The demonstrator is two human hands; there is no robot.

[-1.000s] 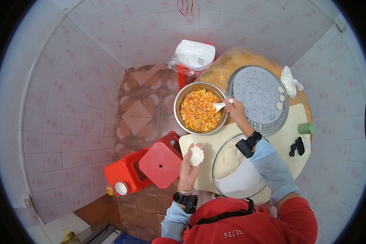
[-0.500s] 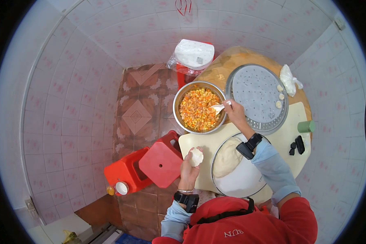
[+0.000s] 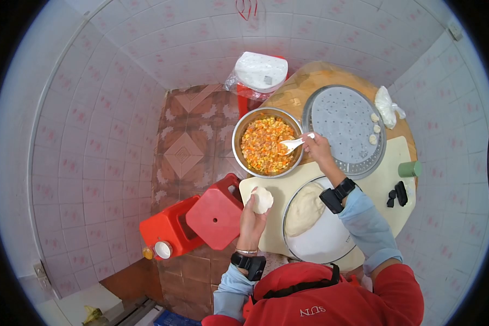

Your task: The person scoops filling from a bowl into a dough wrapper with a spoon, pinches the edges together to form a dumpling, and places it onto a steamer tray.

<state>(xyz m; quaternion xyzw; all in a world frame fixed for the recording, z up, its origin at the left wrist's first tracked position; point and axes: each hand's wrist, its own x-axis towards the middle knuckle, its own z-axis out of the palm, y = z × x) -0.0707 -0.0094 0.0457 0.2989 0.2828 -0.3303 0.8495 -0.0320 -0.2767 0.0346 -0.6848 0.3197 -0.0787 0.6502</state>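
A round dough wrapper [image 3: 263,200] rests on the palm and fingers of my left hand [image 3: 251,224], near the left edge of the cream board. My right hand [image 3: 318,149] grips a white spoon [image 3: 291,145] by its handle. The spoon's bowl dips into a chopped filling [image 3: 263,144] of orange, yellow and pinkish bits, inside a metal bowl [image 3: 238,157]. Below my right forearm, a large lump of dough [image 3: 303,212] lies in a round, white-bottomed basin [image 3: 326,247].
A perforated metal steamer tray [image 3: 342,122] carries several small dough pieces [image 3: 375,129] along its right side. A white plastic bag [image 3: 384,107], a green cylinder [image 3: 409,169] and black objects [image 3: 400,193] are at the right. Red stools [image 3: 214,214] stand left of the cream board [image 3: 383,185].
My left hand has risen slightly, and the wrapper on it shows flatter and more fully. The right hand has shifted slightly, with the spoon still in the filling.
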